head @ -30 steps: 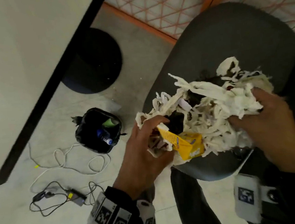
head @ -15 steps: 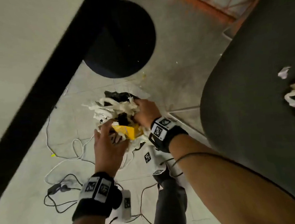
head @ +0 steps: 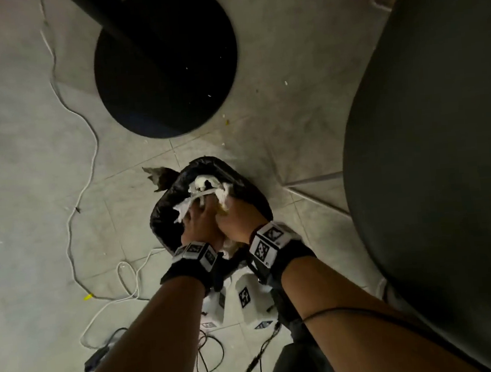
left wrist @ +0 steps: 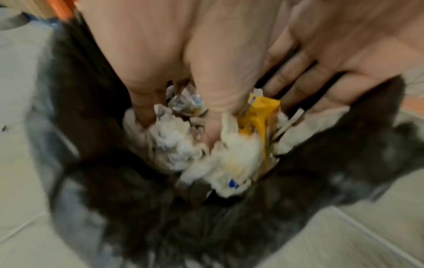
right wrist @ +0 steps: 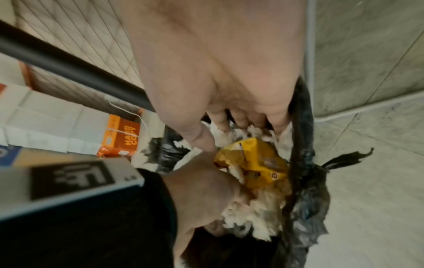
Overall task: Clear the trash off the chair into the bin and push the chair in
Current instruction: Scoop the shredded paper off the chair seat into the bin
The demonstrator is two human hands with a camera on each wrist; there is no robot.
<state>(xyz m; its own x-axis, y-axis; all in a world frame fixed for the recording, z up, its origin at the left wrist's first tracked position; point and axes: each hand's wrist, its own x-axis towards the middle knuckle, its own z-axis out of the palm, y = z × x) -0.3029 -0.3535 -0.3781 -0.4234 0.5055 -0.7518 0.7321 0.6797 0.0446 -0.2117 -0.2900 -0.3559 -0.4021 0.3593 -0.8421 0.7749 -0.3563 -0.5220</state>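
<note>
Over the black-lined bin (head: 247, 191), both hands (head: 211, 221) clutch shredded paper (head: 206, 189) and a yellow wrapper (right wrist: 252, 163); loose shreds could spill beside it.

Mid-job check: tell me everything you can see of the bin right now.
The bin is small and dark, lined with a crinkled black plastic bag whose loose end sticks out at its far-left rim. It stands upright on the tiled floor between the round black base and the chair seat. White shredded paper and a yellow wrapper fill its mouth. The left hand and right hand press the trash down into it.
</note>
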